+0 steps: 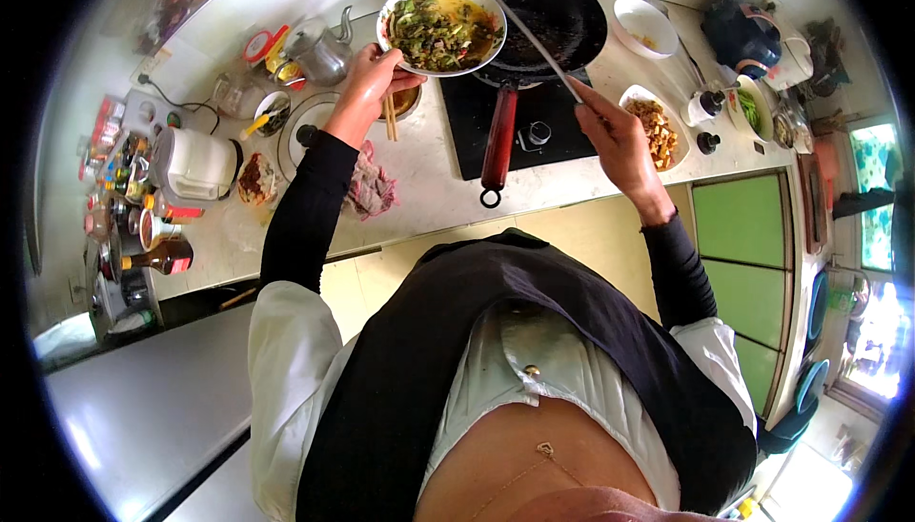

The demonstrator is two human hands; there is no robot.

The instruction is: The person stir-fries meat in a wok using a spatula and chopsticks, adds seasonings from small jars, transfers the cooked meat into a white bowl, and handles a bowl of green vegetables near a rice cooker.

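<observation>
My left hand (377, 86) grips the near left rim of a white bowl (388, 11). Chopped greens in yellowish liquid (443, 32) fill it. My right hand (620, 132) is closed around the handle of a long metal ladle (532, 39); the ladle's head lies over the bowl's far rim. Just right of the bowl sits a black wok (557, 11) with a red handle (499, 139), on a black cooktop (561, 139). Its visible inside is dark and holds no food. Beneath my left hand, chopsticks (390, 118) rest by a partly hidden bowl (407, 101).
Right of the cooktop stand a dish of diced food (652, 132) and a white bowl (647, 27). To the left are a metal kettle (318, 50), a glass lid (289, 132), a crumpled cloth (370, 186), a white appliance (196, 164) and a sauce bottle (161, 257).
</observation>
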